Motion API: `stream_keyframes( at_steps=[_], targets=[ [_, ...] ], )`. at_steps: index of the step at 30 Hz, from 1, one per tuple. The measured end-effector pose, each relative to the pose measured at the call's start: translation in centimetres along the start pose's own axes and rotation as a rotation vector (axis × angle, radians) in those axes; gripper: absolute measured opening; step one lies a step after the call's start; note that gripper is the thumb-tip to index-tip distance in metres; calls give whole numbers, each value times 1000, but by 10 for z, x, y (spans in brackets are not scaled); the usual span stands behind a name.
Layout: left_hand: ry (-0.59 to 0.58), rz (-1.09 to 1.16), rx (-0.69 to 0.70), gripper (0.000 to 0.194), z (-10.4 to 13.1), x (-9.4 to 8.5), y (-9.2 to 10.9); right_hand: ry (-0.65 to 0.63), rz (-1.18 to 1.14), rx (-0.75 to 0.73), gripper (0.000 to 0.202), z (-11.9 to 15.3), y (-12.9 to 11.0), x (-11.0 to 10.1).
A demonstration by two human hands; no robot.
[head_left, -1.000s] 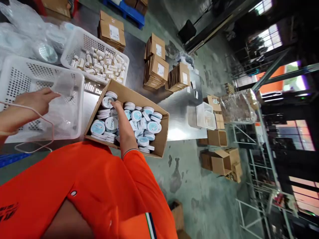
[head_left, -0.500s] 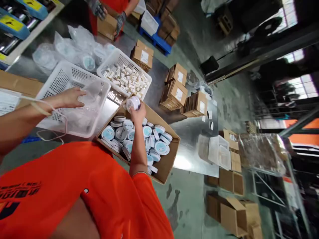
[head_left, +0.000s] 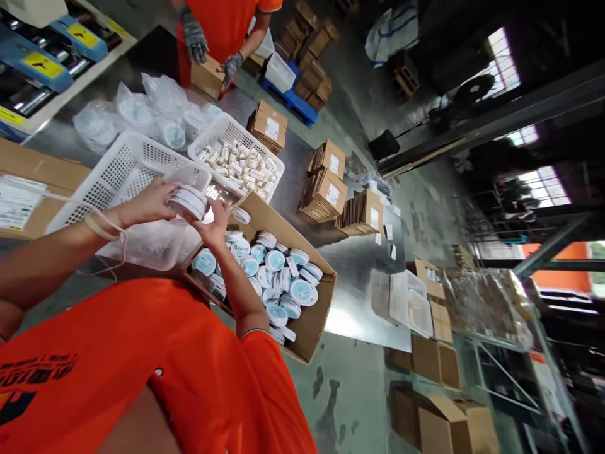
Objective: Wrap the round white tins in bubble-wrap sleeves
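A short stack of round white tins (head_left: 189, 200) is held between my left hand (head_left: 154, 200) and my right hand (head_left: 215, 222), above the near edge of a white perforated basket (head_left: 111, 167). Fingers of both hands press on the stack from opposite sides. Clear plastic bags lie inside that basket. Just right of my hands, a cardboard box (head_left: 324, 309) holds many round tins (head_left: 275, 260) with white and light blue faces. Behind it, a second white basket (head_left: 197, 148) contains many small bottles (head_left: 243, 165).
Bagged tins (head_left: 135, 110) lie behind the baskets, near a roller conveyor (head_left: 40, 57). Across the table (head_left: 354, 258), a gloved person (head_left: 222, 31) holds a small carton (head_left: 207, 77). Flattened cartons (head_left: 324, 192) stand in stacks to the right.
My right hand has moved left with tins, out of the cardboard box. My left hand, earlier open over the basket, now grips the stack too. The camera view has shifted slightly.
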State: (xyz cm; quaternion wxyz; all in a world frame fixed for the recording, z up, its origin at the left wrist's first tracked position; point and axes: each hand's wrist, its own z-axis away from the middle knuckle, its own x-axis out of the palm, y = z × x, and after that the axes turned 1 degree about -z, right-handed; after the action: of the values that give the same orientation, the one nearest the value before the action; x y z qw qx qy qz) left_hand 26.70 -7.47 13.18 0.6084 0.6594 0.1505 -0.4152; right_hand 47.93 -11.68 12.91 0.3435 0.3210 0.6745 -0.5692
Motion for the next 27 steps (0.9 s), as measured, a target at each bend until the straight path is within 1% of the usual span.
stream_keyframes(
  at_steps=[2,5,6,8,9,10,11,13,14,17,19,20,21,22,24,27],
  targets=[
    [29,-17,-24,79,2,9,3,-64,124,-78,49,2,-4,-4],
    [67,-41,10,79,5,28,17,-148,336,-129,33,-1,-19,-6],
    [75,-51,30,77,5,32,21,-164,383,-131,32,-3,-23,-7],
    [81,-72,66,74,-1,33,26,-177,402,-152,42,-9,-26,-11],
    [78,-84,75,72,-7,28,26,-153,380,-165,51,-11,-23,-13],
    [76,-98,74,69,-15,18,24,-103,349,-165,58,-13,-19,-16],
    [78,-114,65,66,-25,6,20,-39,319,-147,60,-14,-12,-18],
    [98,-150,22,61,-50,-29,11,66,276,-63,54,-14,2,-19],
    [121,-169,-7,58,-64,-49,7,74,260,-14,49,-13,9,-17],
    [251,-217,-98,55,-106,-106,1,-26,227,88,38,-7,23,-3],
    [335,-238,-135,59,-132,-131,1,-72,223,123,33,-5,27,7],
    [358,-243,-154,61,-144,-139,0,-84,227,132,32,-5,27,10],
    [369,-241,-176,63,-154,-142,-1,-95,231,135,31,-5,27,12],
    [365,-234,-203,64,-163,-142,-5,-110,233,135,31,-6,27,13],
    [334,-213,-265,63,-176,-133,-17,-146,228,127,29,-8,27,11],
    [236,-186,-315,59,-180,-113,-42,-179,205,131,26,-11,27,7]
  ],
)
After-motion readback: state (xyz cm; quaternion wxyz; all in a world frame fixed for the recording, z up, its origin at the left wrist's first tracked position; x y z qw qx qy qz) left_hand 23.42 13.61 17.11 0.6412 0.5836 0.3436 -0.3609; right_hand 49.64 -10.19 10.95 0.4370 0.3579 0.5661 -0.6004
